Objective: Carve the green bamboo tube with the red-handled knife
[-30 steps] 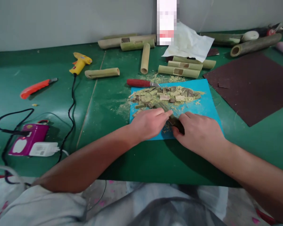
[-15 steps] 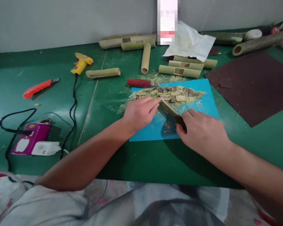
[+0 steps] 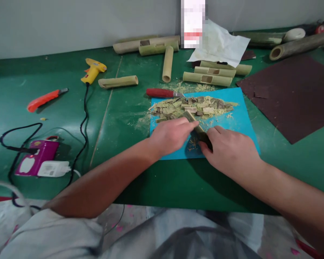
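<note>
A short bamboo tube (image 3: 200, 132) slants over the front part of a blue sheet (image 3: 243, 124). My right hand (image 3: 232, 144) is wrapped round its near end. My left hand (image 3: 172, 136) is closed with its fingers against the tube nearer its far end; whether anything thin lies under those fingers is hidden. Just beyond them is a heap of bamboo chips and shavings (image 3: 190, 108) on the sheet. A red-handled carving tool (image 3: 160, 93) lies along the sheet's back edge, its metal end touching the heap.
Cut bamboo tubes (image 3: 207, 79) lie at the back, beside white paper (image 3: 218, 45). On the right lies a dark brown sheet (image 3: 294, 100). To the left are a yellow glue gun (image 3: 94, 70), an orange utility knife (image 3: 44, 100) and a purple power block (image 3: 36, 158) with cables.
My left hand has slid along the bamboo tube from its far end, towards me and to the right. My right hand keeps its hold. The camera view has shifted slightly.
</note>
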Action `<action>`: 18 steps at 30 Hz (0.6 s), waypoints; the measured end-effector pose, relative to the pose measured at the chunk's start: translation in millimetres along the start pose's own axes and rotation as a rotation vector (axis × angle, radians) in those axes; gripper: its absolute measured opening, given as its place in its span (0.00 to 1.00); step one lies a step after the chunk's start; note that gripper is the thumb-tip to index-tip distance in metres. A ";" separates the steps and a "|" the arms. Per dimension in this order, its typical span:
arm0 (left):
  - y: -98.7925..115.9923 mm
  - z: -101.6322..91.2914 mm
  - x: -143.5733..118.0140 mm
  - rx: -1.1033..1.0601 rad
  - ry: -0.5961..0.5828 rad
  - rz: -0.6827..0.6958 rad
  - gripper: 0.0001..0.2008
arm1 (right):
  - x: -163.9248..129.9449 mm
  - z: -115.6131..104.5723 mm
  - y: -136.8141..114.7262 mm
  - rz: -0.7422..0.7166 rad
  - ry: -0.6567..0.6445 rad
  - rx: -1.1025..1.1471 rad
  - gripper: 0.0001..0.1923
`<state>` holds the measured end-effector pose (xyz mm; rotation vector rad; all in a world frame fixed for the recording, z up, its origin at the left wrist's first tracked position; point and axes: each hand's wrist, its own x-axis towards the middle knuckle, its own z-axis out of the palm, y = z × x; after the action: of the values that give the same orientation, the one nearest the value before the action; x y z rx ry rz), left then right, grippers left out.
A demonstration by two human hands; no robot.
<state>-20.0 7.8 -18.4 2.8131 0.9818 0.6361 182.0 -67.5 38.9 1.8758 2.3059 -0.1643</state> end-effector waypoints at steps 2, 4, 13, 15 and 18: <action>-1.7 0.2 0.6 0.036 0.040 -0.043 0.22 | -0.5 0.2 -0.1 -0.009 0.020 -0.009 0.13; -2.0 0.5 0.4 0.059 0.038 -0.025 0.23 | -0.9 -0.4 -0.5 -0.013 0.017 -0.015 0.12; 0.2 -0.2 -2.2 0.036 0.023 -0.007 0.24 | -0.9 -4.4 -1.5 -0.001 -0.012 -0.009 0.11; 0.4 -0.5 -2.4 0.020 -0.004 0.004 0.23 | -0.3 -4.7 -1.2 0.007 -0.029 -0.002 0.12; 1.0 -0.6 -3.0 0.042 0.021 -0.043 0.24 | 0.3 -4.7 -1.1 0.020 -0.049 -0.005 0.12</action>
<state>-21.9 5.1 -18.7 2.8181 1.0689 0.6486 180.5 -66.5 43.4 1.8710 2.2527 -0.1992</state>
